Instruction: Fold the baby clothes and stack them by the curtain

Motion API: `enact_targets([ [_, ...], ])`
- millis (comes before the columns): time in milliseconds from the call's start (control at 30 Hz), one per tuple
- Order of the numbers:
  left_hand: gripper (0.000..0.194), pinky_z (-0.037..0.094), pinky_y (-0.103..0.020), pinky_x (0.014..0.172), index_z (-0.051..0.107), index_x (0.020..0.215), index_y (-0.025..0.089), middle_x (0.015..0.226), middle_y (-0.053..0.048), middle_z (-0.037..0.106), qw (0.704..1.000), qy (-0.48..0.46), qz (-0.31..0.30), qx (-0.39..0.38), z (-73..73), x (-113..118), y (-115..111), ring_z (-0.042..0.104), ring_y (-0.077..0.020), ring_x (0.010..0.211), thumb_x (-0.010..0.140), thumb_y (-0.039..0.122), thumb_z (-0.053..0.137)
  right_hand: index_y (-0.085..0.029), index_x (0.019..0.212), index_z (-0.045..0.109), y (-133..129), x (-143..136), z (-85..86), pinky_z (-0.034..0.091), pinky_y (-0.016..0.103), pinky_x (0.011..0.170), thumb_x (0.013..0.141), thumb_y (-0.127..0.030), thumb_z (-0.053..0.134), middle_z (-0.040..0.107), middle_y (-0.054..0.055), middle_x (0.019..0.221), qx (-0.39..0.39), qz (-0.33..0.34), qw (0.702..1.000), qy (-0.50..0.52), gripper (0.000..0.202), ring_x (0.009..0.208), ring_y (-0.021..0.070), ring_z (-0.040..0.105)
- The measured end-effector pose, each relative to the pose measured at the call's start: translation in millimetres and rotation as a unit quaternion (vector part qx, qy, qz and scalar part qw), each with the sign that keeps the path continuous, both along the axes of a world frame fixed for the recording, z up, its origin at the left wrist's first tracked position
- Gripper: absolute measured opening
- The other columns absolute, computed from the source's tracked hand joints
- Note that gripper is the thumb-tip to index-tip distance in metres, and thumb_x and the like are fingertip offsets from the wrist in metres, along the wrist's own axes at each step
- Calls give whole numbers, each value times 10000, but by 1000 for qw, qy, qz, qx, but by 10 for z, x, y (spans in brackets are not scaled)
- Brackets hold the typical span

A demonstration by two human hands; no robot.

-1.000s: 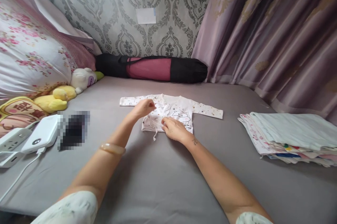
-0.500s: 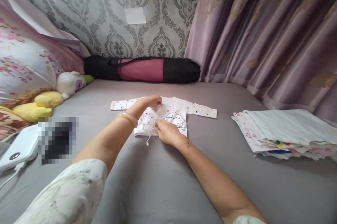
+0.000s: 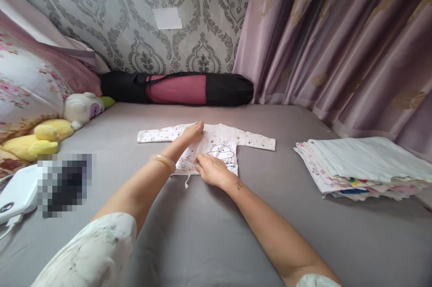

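A small white baby shirt (image 3: pixel 229 136) lies spread on the bed with both long sleeves stretched sideways. It has tiny coloured prints, a cartoon animal on the front and white tie strings (image 3: pixel 186 181) at the lower left. My left hand (image 3: pixel 195 132) rests on the upper front near the neckline, its fingers looking stretched out and flat on the cloth. Lower down, my right hand (image 3: pixel 213 170) has its thumb and fingers closed at the overlapping front edge, beside the ties. The fingertips of both hands are partly hidden.
A stack of folded clothes (image 3: pixel 367 165) sits on the right of the grey bed sheet (image 3: pixel 270 215). A black and pink roll bag (image 3: pixel 175 89) lies along the wall. Plush toys (image 3: pixel 83 109), a white power bank (image 3: pixel 20 192) and a blurred dark object (image 3: pixel 67 186) are at left.
My left hand has gone from bent fingers at the neckline to a flatter pose. My right hand stays at the front edge. The view has shifted slightly.
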State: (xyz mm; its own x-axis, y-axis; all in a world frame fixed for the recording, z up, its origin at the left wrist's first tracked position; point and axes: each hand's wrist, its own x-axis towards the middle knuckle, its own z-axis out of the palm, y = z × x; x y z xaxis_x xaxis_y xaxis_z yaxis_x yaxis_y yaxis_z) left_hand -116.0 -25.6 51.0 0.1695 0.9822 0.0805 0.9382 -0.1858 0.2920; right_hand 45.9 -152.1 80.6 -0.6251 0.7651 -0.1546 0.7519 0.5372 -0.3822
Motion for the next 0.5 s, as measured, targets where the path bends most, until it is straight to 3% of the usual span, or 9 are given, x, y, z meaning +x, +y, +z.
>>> enact_targets([
  [100,275,447,-265,701,618,979,157,848,-73,679,999,-26,43,-21,26,5,17,626,-208,826,721,126,526,-217,1155,532,-6,-2,20,423,335,830,936,-248,480,608,97,1187,-7,-2,1000,-3,227,1066,235,588],
  [200,115,403,-257,559,631,722,153,583,-32,598,993,-64,66,-79,100,3,8,580,-178,604,728,251,570,-216,1154,533,-18,-7,40,424,338,838,933,-235,481,607,99,1182,-11,-4,1000,-1,228,1069,236,584],
  [267,267,355,-259,499,589,594,166,484,-6,515,982,-115,82,-126,128,5,-30,508,-148,508,741,390,595,-209,1153,534,-25,-7,44,428,345,839,933,-226,472,606,105,1174,-10,-2,1000,3,229,1065,241,582],
  [367,355,305,-255,475,553,525,177,442,29,432,970,-170,83,-155,132,18,-105,430,-118,474,683,475,663,-200,1145,534,-27,4,43,433,351,835,928,-224,456,600,111,1161,-5,2,1000,5,232,1056,246,579],
  [500,249,322,-248,497,617,590,162,467,41,453,957,-207,110,-169,147,39,-169,442,-114,498,632,386,718,-196,1092,541,-12,48,65,441,337,815,871,-210,478,592,107,1124,-9,31,999,9,230,1028,245,577],
])
